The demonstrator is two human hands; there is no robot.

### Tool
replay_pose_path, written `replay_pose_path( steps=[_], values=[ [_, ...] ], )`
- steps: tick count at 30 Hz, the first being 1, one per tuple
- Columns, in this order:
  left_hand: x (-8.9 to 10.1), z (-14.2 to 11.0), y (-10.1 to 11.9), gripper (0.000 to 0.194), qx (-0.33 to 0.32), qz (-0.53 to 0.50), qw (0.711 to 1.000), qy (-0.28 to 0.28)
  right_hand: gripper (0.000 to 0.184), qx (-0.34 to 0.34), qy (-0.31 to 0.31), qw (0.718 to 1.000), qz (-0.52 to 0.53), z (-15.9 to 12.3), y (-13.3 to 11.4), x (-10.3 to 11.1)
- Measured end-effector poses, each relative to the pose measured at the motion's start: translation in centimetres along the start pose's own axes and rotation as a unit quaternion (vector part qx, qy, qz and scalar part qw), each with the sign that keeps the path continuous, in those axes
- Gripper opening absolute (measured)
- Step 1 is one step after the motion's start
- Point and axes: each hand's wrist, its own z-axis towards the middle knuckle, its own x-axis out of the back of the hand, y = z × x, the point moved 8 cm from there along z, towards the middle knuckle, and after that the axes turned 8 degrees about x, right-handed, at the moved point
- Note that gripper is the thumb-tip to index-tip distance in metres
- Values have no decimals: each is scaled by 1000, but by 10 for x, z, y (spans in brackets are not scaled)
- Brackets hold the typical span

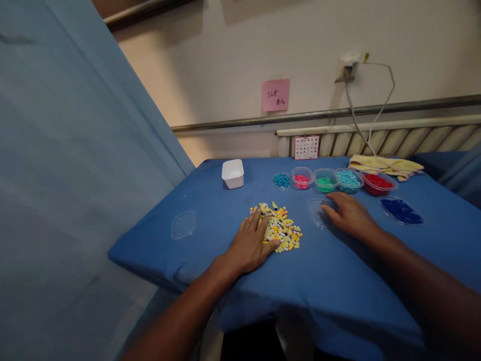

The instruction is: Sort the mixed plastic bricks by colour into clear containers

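Fingers of the left hand (pixel 246 246): slightly spread, thumb held apart, laid over the left side of the heap.
Fingers of the right hand (pixel 351 214): thumb and forefinger parted, nothing seen between them; I cannot tell how the others lie.
Curtain (pixel 75 150): pale blue, hanging at far left.
Empty clear lid (pixel 183 224): flat on the blue tablecloth (pixel 210 220), left of the left hand.
White tub (pixel 233 174): upright, towards the back.
Heap of small yellow and white pieces (pixel 286 231): loose on the cloth between the hands, partly under the left fingers, a few orange and dark bits mixed in.
Pink note (pixel 275 95): handwritten, on the wall above the metal rail (pixel 240 122).
Teal pieces (pixel 281 180): in a shallow clear holder, first of the back row.
Printed card (pixel 307 147): upright behind the row.
Clear tubs, in order: pink pieces (pixel 301 181), green pieces (pixel 325 184), light-blue pieces (pixel 347 179), red pieces (pixel 377 181).
Clear piece of plastic (pixel 316 211): beside the right thumb; contact unclear.
Yellow cloth (pixel 383 164): crumpled behind the red pieces.
Dark-blue pieces (pixel 401 210): in a shallow clear holder, right of the right hand.
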Motion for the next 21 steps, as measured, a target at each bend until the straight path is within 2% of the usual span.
replay_pose_path(
  steps=[2,4,7,9,11,13,16,19,21],
  values=[
    [-2,13,1,89,1,6,1000,5,60,50,-24,998,3,-2,-21,-13],
    [-1,26,2,87,4,10,1000,4,66,68,-47,997,1,-6,-33,-23],
    [8,38,-5,79,13,23,1000,8,65,80,-64,995,8,-10,-34,-29],
    [21,39,-20,72,35,45,998,24,63,84,-65,994,18,-11,-28,-26],
    [37,33,-48,68,89,79,992,40,61,88,-55,994,28,-11,-22,-20],
    [55,19,-86,69,163,125,977,60,58,94,-35,994,41,-11,-21,-11],
    [79,-18,-148,71,301,174,933,88,49,119,3,991,62,-11,-33,6],
    [80,-54,-199,79,415,146,896,63,38,170,18,981,91,-12,-64,20],
    [72,-61,-219,76,432,132,891,41,33,213,-13,969,124,-15,-91,22]
  ],
)
